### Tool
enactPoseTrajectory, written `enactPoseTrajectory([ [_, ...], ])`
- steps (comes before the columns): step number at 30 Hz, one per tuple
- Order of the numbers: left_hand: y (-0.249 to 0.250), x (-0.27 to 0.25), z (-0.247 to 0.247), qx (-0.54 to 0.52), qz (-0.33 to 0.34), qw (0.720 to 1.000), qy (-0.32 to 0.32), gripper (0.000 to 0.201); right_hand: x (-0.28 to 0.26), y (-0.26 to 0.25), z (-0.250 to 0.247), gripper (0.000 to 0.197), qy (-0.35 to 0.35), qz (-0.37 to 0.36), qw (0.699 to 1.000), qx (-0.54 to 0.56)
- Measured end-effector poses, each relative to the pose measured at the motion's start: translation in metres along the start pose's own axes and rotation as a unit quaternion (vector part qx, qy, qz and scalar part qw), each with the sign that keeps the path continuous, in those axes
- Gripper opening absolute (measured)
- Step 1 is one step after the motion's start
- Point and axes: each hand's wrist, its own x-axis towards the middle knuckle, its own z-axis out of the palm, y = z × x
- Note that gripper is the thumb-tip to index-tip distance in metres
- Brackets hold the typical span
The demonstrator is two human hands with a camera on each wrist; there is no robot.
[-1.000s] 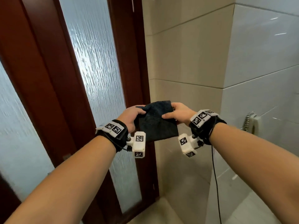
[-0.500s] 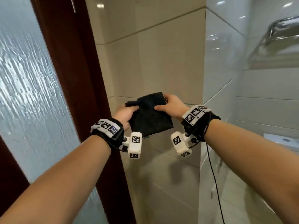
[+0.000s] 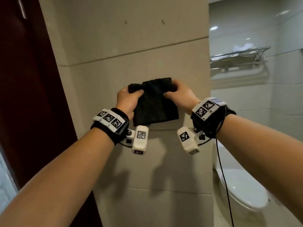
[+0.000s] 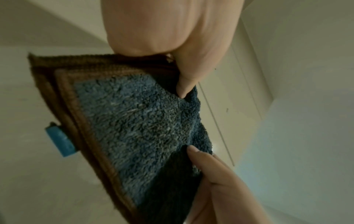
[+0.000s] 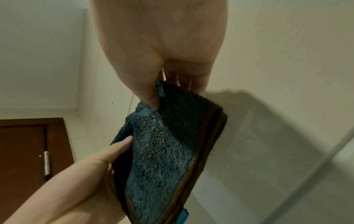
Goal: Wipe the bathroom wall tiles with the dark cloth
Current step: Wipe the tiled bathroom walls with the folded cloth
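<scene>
the dark cloth (image 3: 154,102) hangs folded in front of the beige wall tiles (image 3: 147,46), at centre frame. the left hand (image 3: 127,100) pinches its 10 o'clock corner and the right hand (image 3: 178,95) its 2 o'clock corner, probably to square the fold before wiping. the blue tag (image 4: 59,139) shows no legible writing.

I can read no words or brand names anywhere. The small blue fabric tag (image 4: 59,140) at the edge of the dark blue terry cloth with brown trim (image 4: 138,121) is too blurred for me to read, and I see only black-and-white square code patterns on the white wristband markers (image 3: 110,120).
</scene>
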Motion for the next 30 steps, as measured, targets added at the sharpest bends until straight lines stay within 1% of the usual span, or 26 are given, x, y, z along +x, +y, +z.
enactPoseTrajectory([
  [2,0.008,0.011,0.001,0.000,0.030,0.999,-0.014,0.023,0.002,-0.012,0.001,0.031,0.041,-0.019,0.999,-0.016],
  [6,0.036,0.030,0.004,0.027,0.094,0.994,-0.051,0.015,0.008,-0.035,-0.004,0.023,0.109,-0.049,0.991,-0.058],
  [8,0.053,0.040,0.007,0.040,0.137,0.988,-0.060,0.012,0.013,-0.046,-0.009,0.025,0.144,-0.060,0.984,-0.086],
  [11,0.076,0.048,0.010,0.066,0.167,0.981,-0.073,0.014,0.021,-0.064,-0.021,0.029,0.190,-0.080,0.968,-0.144],
  [13,0.085,0.054,0.012,0.100,0.173,0.977,-0.079,0.015,0.026,-0.075,-0.030,0.025,0.214,-0.092,0.952,-0.198],
  [16,0.095,0.063,0.011,0.151,0.190,0.967,-0.082,0.008,0.034,-0.086,-0.042,0.011,0.237,-0.099,0.928,-0.271],
  [18,0.101,0.068,0.013,0.172,0.191,0.963,-0.080,0.011,0.037,-0.090,-0.047,0.018,0.240,-0.094,0.915,-0.311],
  [20,0.103,0.070,0.016,0.190,0.183,0.962,-0.070,0.011,0.040,-0.092,-0.051,0.014,0.241,-0.086,0.905,-0.338],
  [24,0.103,0.070,0.031,0.195,0.169,0.965,-0.049,0.014,0.044,-0.093,-0.056,0.012,0.244,-0.072,0.904,-0.343],
  [27,0.105,0.069,0.045,0.168,0.172,0.970,-0.032,0.015,0.049,-0.093,-0.063,0.012,0.259,-0.072,0.901,-0.339],
  [30,0.108,0.070,0.058,0.126,0.172,0.977,-0.011,0.013,0.062,-0.090,-0.071,0.007,0.260,-0.067,0.918,-0.291],
])
